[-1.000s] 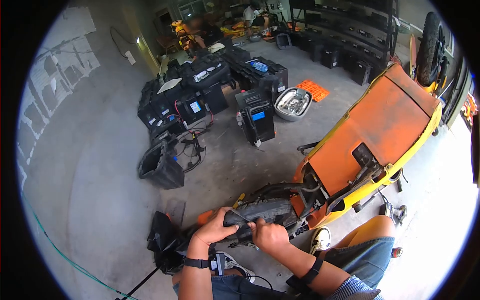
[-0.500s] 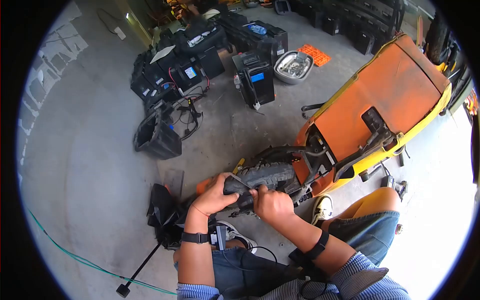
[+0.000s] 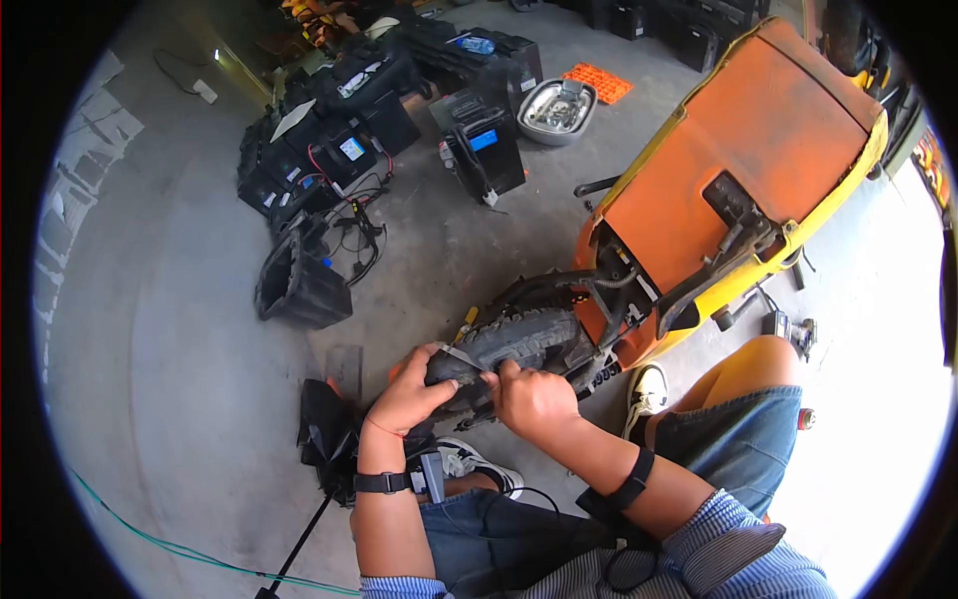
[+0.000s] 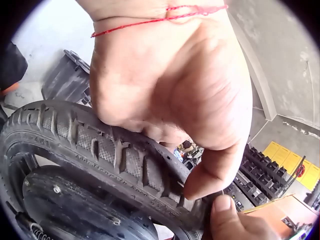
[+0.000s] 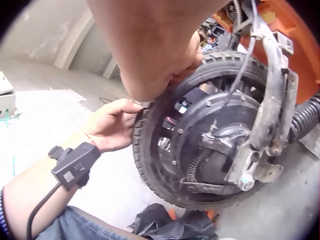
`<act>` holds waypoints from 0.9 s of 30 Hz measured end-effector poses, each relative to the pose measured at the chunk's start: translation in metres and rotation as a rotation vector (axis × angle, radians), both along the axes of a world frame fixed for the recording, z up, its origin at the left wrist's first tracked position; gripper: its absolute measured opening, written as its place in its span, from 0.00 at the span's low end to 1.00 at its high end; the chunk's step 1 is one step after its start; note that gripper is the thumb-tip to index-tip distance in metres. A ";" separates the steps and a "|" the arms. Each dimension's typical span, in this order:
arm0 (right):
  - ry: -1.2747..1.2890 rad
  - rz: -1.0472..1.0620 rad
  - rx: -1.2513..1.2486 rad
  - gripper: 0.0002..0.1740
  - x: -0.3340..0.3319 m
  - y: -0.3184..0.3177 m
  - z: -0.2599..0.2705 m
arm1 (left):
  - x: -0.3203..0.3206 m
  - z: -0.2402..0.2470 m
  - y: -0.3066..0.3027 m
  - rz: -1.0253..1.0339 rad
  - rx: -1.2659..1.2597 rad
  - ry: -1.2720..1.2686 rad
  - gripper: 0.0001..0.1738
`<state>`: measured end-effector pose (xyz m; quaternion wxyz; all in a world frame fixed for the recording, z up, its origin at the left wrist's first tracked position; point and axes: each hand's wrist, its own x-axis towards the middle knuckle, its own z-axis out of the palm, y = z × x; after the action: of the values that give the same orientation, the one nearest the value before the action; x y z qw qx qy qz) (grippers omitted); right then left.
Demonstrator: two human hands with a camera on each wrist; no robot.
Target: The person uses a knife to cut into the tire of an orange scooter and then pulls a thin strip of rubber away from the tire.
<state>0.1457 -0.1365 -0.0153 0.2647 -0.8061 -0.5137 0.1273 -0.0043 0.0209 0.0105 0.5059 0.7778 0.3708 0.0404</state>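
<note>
A black knobbly tyre [image 3: 524,334] sits on a wheel with a dark round hub [image 5: 200,125], fitted to an orange and yellow scooter body [image 3: 738,180]. My left hand [image 3: 407,394] grips the tyre, thumb on the near side and fingers over the tread. Beside it, my right hand [image 3: 539,404] is curled close against the tyre, its thumb [image 4: 225,210] near the left fingertips. Between the hands runs a thin grey strip [image 3: 462,355], its end pinched at the right thumb; its kind cannot be made out. The right fingers are partly hidden behind the palm in the right wrist view.
Several black battery cases [image 3: 369,130] stand beyond, with loose cables [image 3: 364,235] and an open black bin [image 3: 304,280]. A grey basin [image 3: 557,112] sits near an orange crate mat [image 3: 599,82]. A black bag [image 3: 324,424] lies left of the wheel; a green cable [image 3: 180,544] crosses the floor.
The head view has tilted down and shifted, so the surroundings sit higher. Both hands stay at the tyre, the right hand's knuckles turned slightly, with the thin strip still between them.
</note>
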 end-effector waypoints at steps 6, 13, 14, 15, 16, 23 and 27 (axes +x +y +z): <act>-0.029 -0.029 -0.023 0.25 0.003 -0.015 -0.003 | -0.003 -0.008 0.002 -0.063 0.068 0.006 0.36; -0.042 -0.039 -0.006 0.25 0.000 -0.014 -0.006 | -0.004 -0.008 0.007 0.023 -0.123 -0.040 0.36; -0.035 -0.049 -0.008 0.25 0.003 -0.023 -0.011 | -0.006 -0.015 0.007 0.032 -0.102 -0.105 0.38; -0.003 -0.043 -0.061 0.25 0.006 -0.026 -0.007 | -0.005 -0.015 0.006 0.030 -0.097 -0.114 0.38; -0.003 -0.042 -0.053 0.25 0.005 -0.021 -0.007 | -0.005 -0.014 0.006 0.011 0.010 -0.070 0.38; -0.174 -0.063 0.090 0.24 -0.002 -0.005 -0.020 | -0.010 -0.018 0.006 0.009 -0.025 -0.098 0.37; -0.099 -0.189 0.108 0.22 0.027 -0.051 -0.041 | -0.008 -0.017 0.001 0.003 0.038 -0.093 0.37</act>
<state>0.1731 -0.1876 -0.0559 0.2929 -0.8408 -0.4540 0.0342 -0.0125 0.0222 -0.0068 0.5076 0.7841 0.3471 0.0841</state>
